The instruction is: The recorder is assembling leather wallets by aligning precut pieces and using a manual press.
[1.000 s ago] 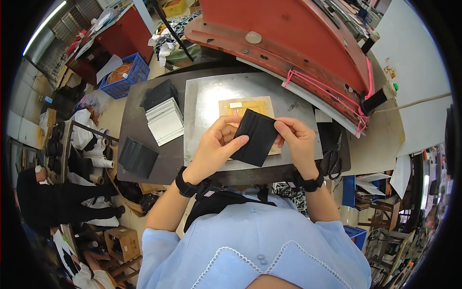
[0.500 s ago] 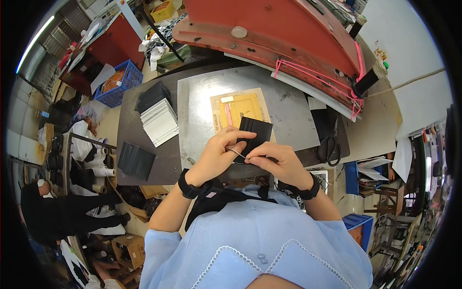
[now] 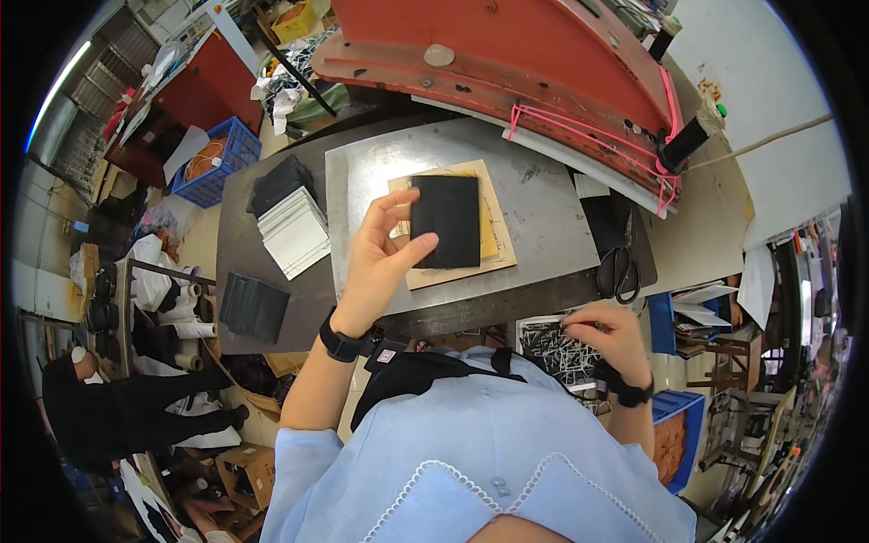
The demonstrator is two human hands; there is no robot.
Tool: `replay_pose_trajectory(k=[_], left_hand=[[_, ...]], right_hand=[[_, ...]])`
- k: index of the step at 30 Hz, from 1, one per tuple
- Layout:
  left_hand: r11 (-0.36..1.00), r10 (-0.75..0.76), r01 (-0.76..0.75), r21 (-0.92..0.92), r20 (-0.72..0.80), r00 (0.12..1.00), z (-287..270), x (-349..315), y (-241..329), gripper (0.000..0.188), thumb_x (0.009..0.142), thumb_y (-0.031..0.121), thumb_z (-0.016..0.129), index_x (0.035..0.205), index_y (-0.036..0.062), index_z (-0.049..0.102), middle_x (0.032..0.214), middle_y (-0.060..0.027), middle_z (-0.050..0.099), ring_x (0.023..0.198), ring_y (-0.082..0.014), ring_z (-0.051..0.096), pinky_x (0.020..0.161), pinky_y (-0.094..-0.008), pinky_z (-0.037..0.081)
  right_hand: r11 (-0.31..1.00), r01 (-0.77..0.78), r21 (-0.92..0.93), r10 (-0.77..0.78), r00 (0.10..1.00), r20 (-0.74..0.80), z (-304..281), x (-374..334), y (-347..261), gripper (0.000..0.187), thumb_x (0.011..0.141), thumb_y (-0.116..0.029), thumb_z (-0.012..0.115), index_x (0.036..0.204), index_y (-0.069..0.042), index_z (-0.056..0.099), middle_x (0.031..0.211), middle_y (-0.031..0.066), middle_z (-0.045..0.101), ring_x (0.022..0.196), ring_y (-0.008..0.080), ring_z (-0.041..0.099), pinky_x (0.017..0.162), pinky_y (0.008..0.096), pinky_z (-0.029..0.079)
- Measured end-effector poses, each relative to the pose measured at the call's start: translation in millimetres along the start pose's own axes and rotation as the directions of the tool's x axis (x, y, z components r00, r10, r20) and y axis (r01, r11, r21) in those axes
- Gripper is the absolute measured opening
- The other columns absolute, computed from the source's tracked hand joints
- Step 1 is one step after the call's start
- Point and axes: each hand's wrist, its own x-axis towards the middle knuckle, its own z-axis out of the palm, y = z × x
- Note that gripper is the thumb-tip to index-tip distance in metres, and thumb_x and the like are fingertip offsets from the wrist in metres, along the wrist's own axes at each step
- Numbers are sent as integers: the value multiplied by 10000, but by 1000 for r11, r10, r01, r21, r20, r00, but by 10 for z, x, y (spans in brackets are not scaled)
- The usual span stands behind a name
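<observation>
My left hand (image 3: 380, 258) holds a black rectangular piece (image 3: 446, 220) by its left edge, thumb under it and fingers above. The piece hovers over a tan board with a yellow sheet (image 3: 493, 244) lying on the grey metal plate (image 3: 543, 195). My right hand (image 3: 608, 337) is down at the near right edge of the table, fingers pinched together over a box of small dark and white parts (image 3: 552, 348). Whether it holds one of them is too small to tell.
A stack of white sheets (image 3: 294, 233) and a stack of black pieces (image 3: 276, 181) sit left of the plate; another black stack (image 3: 253, 306) is nearer. Scissors (image 3: 620, 267) lie at right. A large red machine (image 3: 507, 45) looms behind. Blue crates stand on the floor.
My right hand has let go of the black piece and dropped to the parts box at the near right. My left hand alone now holds the piece, lifted flat over the board.
</observation>
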Motion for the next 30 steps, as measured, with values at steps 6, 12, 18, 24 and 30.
replay_pose_trajectory(k=[6,12,18,24,30], left_hand=[[993,-98,106,-51,141,985,188,30,102,819,854,-86,679,1521,53,224,1167,-172,661,1033,-164,663,873,-258,543],[988,-141,119,98,273,951,375,-14,191,814,829,-63,706,1520,30,285,1175,-135,677,1069,-168,649,896,-266,520],[979,-177,141,150,268,947,388,-143,202,796,839,-46,708,1519,25,301,1127,-140,687,1083,-161,640,914,-274,504],[972,-228,235,-30,149,962,130,-354,165,736,894,2,684,1521,33,300,1080,-147,712,1015,-133,649,888,-259,500],[981,-190,186,-56,-61,980,-95,-575,-5,320,967,56,615,1272,-34,582,1062,-100,712,949,-98,647,859,-236,497]], right_hand=[[795,-300,-526,250,954,-167,-510,-626,446,248,821,-132,714,1029,2,703,994,149,699,840,235,669,761,317,519],[993,-50,-110,24,976,-218,-48,-8,48,241,935,-160,641,1127,-16,670,1035,82,688,921,153,649,809,267,502],[910,21,414,-1,999,-49,489,620,-213,230,973,-147,645,1133,18,656,993,26,683,852,64,612,761,203,484],[842,103,530,-7,983,-181,809,808,-151,181,926,-106,707,1061,14,692,868,-16,667,785,32,570,678,185,448],[896,130,424,-45,978,-204,1158,975,-26,198,937,-102,687,1084,30,692,862,1,668,782,64,592,710,203,477]])
